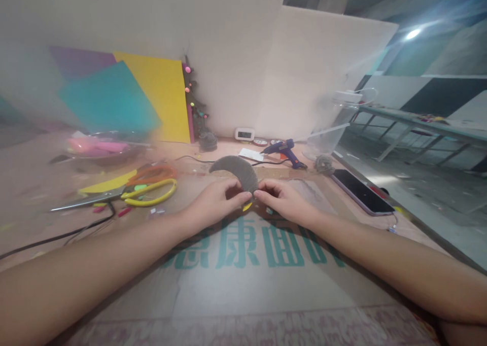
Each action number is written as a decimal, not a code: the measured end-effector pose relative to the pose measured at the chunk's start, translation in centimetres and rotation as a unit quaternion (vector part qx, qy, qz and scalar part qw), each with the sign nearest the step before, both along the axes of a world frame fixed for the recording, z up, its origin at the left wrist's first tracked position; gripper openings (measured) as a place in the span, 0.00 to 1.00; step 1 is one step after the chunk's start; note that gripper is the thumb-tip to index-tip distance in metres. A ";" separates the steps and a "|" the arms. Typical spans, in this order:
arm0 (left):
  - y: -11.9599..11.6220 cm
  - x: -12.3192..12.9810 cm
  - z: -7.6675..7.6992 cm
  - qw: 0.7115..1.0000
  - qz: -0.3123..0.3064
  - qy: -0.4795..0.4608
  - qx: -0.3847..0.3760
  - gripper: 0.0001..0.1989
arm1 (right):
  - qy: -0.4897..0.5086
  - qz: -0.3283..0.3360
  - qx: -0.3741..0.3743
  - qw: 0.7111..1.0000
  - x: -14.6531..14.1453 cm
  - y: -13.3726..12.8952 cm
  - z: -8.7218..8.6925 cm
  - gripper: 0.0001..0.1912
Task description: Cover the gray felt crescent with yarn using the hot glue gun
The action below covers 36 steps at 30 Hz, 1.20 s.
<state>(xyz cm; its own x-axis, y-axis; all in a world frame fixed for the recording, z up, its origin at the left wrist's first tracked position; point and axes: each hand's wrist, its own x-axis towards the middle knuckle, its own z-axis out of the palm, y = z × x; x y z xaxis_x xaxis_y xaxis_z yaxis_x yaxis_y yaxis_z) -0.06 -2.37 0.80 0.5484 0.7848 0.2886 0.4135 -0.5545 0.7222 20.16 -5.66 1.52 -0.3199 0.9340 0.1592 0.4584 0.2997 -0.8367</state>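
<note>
A dark grey crescent-shaped piece (243, 170), felt-like in look, is held up over the middle of the table. My left hand (221, 200) pinches its lower end between thumb and fingers. From the other side, my right hand (279, 198) grips the same end, its thumb and fingers close to those of the left. A small bit of yellow (247, 206) shows just under the thumbs; whether it is joined to the crescent I cannot tell. The crescent's other tip points up and to the left, free of both hands.
Scissors with orange and yellow handles (152, 193) lie left, near a dark cable (57, 234). A blue glue gun (285, 152) rests behind my hands, and a phone (361, 191) lies right. Coloured sheets (167, 97) lean on the wall; a small white clock (244, 134) stands below.
</note>
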 end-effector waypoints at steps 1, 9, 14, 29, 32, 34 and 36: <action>0.0 0.0 0.0 1.000 -0.001 0.004 0.002 0.16 | -0.002 -0.001 0.000 1.000 0.0 0.0 0.0 0.12; -0.1 0.1 0.2 1.000 0.013 0.003 0.001 0.17 | 0.003 -0.005 0.019 1.000 0.1 -0.3 0.4 0.19; -0.1 0.1 0.3 0.999 0.028 -0.013 -0.012 0.17 | 0.020 0.011 -0.021 1.000 0.0 -0.3 0.3 0.12; -0.1 0.1 0.1 1.000 0.022 0.012 0.007 0.17 | -0.017 0.016 0.005 1.000 0.1 0.0 0.4 0.13; -0.2 0.0 0.1 1.000 0.011 0.018 0.011 0.17 | -0.018 0.013 0.008 1.000 0.1 0.1 0.3 0.15; -0.2 0.0 0.1 1.000 0.006 0.023 0.013 0.17 | -0.022 0.006 0.007 1.000 0.1 0.1 0.3 0.14; -0.2 0.0 0.1 1.000 0.007 0.022 0.014 0.17 | -0.024 0.000 0.004 1.000 0.0 0.0 0.3 0.14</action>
<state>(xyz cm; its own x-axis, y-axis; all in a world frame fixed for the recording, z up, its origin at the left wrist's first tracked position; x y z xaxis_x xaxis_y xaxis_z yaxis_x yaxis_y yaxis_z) -0.06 -2.54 0.93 0.5497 0.7848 0.2861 0.4523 -0.5676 0.6879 20.18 -5.68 1.82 -0.3271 0.9328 0.1513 0.4982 0.3063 -0.8112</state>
